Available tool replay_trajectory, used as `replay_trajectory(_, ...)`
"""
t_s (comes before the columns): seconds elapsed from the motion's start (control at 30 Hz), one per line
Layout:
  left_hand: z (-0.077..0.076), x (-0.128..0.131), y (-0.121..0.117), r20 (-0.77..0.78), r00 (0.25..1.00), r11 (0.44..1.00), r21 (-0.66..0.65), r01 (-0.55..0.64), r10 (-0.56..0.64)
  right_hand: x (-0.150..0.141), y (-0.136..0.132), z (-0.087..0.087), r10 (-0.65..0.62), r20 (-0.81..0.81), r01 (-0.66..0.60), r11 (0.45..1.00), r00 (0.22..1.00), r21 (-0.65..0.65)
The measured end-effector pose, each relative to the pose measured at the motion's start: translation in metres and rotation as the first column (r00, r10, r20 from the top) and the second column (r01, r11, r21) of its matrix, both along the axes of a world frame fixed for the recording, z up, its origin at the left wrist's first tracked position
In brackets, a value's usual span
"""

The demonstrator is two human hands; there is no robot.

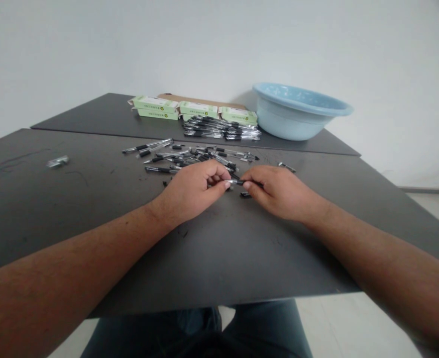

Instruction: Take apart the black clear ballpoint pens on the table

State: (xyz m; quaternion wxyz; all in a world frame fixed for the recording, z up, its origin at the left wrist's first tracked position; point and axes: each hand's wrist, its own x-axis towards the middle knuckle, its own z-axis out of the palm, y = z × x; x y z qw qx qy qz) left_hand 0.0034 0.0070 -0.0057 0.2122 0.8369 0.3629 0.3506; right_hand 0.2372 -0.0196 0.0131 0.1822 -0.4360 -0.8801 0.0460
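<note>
Between my two hands, just above the dark table (219,248), is a pen (237,182) with a clear barrel part and a black part. My left hand (197,188) is closed, pinching its clear end between thumb and fingers. On its black end my right hand (275,189) is closed too, fingers curled round it. Loose pens and pen parts (160,170) lie scattered just behind my hands, some hidden by them. A short black piece (245,195) rests on the table below my right fingertips.
At the back, a stack of clear pens (223,130) lies before green-and-white boxes (156,109). A light blue basin (290,119) stands at the back right. A small clear bundle (57,161) is on the left, a small loose part (287,167) on the right. A seam crosses the table.
</note>
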Motion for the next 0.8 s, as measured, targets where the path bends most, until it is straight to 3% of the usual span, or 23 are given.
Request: replay_trajectory(0.8, 0.0001, -0.0004, 0.0006, -0.009, 1.000, 1.000, -0.018, 0.011, -0.011, -0.0023, -0.0020, 0.0018, -0.010, 0.021, 0.011, 0.999, 1.000, -0.045)
